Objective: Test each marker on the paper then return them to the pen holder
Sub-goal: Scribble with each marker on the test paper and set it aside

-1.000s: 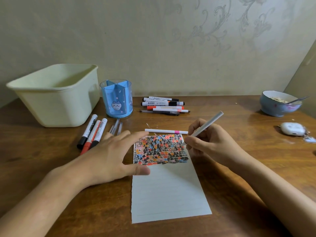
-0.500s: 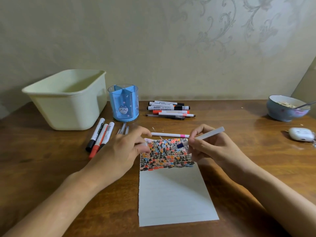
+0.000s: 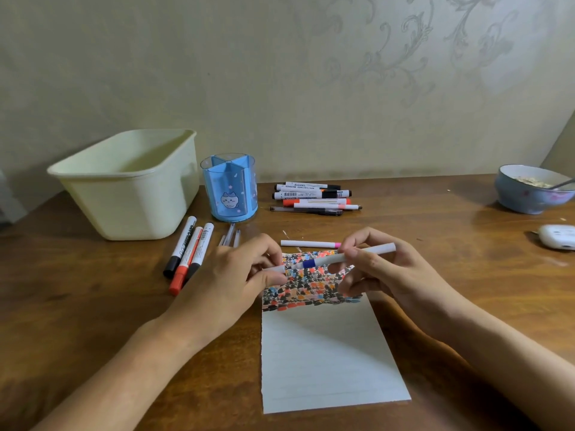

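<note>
A white pen is gripped by the right hand over the paper; its cap is pinched by the left hand; "WHITEBOARD MARKER" is read on markers at 3 o'clock of the holder.

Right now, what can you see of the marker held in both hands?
The marker is slim and white with a dark blue band, apparently plastic. It lies nearly level above the coloured top of the paper. The right hand holds its barrel; the left hand pinches its left end, seemingly the cap.

Brown wooden table against pale scroll-patterned wall
</note>
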`<state>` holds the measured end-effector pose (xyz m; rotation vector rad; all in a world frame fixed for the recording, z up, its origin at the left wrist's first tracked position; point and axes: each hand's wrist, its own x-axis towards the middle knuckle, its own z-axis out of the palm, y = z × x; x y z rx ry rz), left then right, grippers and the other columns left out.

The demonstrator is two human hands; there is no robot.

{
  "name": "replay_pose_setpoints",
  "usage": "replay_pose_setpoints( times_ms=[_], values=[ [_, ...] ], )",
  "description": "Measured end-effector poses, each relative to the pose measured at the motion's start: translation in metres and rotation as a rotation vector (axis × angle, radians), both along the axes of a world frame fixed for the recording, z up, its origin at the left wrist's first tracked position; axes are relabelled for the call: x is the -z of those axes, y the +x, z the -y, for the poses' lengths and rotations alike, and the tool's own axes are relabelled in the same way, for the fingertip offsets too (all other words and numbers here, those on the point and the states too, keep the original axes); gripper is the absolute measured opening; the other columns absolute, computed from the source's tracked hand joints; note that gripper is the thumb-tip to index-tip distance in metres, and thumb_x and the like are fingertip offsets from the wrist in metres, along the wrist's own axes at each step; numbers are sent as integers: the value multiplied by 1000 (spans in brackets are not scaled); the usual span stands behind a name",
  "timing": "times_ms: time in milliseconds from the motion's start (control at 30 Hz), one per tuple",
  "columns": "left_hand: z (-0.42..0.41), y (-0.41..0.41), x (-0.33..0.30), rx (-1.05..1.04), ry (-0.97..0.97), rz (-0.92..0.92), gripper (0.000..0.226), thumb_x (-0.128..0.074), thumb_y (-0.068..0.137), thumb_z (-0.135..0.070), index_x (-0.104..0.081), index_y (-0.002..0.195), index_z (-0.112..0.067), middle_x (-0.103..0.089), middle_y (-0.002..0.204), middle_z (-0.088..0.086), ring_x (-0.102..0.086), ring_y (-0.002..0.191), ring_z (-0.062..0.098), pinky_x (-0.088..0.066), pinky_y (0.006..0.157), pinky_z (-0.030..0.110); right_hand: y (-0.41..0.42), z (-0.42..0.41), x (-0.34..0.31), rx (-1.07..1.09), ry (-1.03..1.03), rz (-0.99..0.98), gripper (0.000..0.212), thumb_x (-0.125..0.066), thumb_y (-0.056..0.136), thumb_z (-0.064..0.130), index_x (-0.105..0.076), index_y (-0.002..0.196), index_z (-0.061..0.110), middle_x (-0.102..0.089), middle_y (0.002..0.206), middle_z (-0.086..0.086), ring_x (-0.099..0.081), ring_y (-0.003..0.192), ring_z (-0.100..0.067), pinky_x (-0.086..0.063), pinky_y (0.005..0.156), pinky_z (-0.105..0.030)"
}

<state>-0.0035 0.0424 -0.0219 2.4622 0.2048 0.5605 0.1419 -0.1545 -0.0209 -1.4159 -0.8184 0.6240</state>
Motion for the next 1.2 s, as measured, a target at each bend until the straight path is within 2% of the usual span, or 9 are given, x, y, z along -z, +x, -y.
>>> replay_pose_setpoints(
  times_ms=[100, 267, 467, 667, 800, 967, 1033, 1100, 1200],
  values=[
    [0, 0, 1, 13, 3, -2, 14, -67, 85, -37, -54, 91, -36, -67, 89, -20, -59, 94, -16, -51, 58, 10, 0, -2, 3, 0, -22, 10, 24, -66, 84, 30, -64, 95, 9, -74, 89, -11, -68, 73, -25, -60, 69, -32],
    [2, 1, 1, 31, 2, 1, 14, -65, 86, -36, -54, 93, -34, -61, 85, -25, -58, 89, -20, -49, 56, 8, -1, -2, 3, 0, -29, 25, 24, -66, 85, 28, -64, 97, 8, -74, 93, -13, -67, 72, -25, -59, 68, -32],
    [2, 1, 1, 37, 5, 7, 13, -64, 87, -35, -55, 97, -33, -58, 85, -29, -55, 93, -23, -48, 58, 5, -1, 0, 1, -18, -24, 41, 18, -67, 83, 23, -65, 93, 7, -74, 77, -3, -69, 72, -21, -59, 69, -31],
    [0, 2, 4, 62, 48, 6, 27, -57, 81, -46, -62, 101, -30, -57, 86, -30, -51, 105, -18, -48, 64, 4, 2, 0, 4, -58, -54, 103, 18, -73, 79, 18, -71, 91, 5, -75, 88, -6, -71, 77, -23, -56, 65, -28],
    [1, 2, 3, 49, 102, 50, 28, -56, 83, -48, -63, 101, -29, -54, 86, -33, -51, 101, -19, -45, 59, 2, 3, 0, 6, -78, -51, 163, 19, -72, 81, 16, -70, 98, 7, -75, 95, -8, -73, 80, -24, -57, 68, -29],
    [-3, 0, 1, 25, 174, 136, 38, -54, 82, -55, -73, 108, -36, -67, 83, -21, -62, 85, 2, -50, 56, 14, 1, 0, 7, -40, -69, 290, 21, -72, 84, 20, -69, 103, 12, -76, 96, -7, -74, 82, -25, -61, 72, -35],
    [0, -2, -1, 46, 148, 165, 43, -54, 80, -55, -76, 107, -31, -63, 77, -32, -61, 80, -7, -50, 58, 10, -1, -1, 9, 5, -92, 372, 16, -71, 86, 19, -70, 100, 13, -76, 96, -4, -75, 83, -22, -62, 73, -38],
    [5, -3, -3, 57, 143, 183, 46, -52, 80, -54, -78, 104, -26, -49, 69, -40, -58, 77, -16, -47, 58, 6, -3, -3, 10, 49, -84, 400, 9, -71, 87, 12, -71, 96, 14, -76, 95, -2, -75, 81, -20, -61, 71, -32],
    [7, -2, -4, 59, 157, 211, 44, -51, 80, -52, -80, 99, -24, -42, 64, -41, -57, 76, -18, -44, 57, 3, -7, -6, 10, 71, -46, 374, 9, -70, 88, 6, -70, 91, 14, -78, 92, -2, -76, 80, -18, -59, 71, -29]
  ],
)
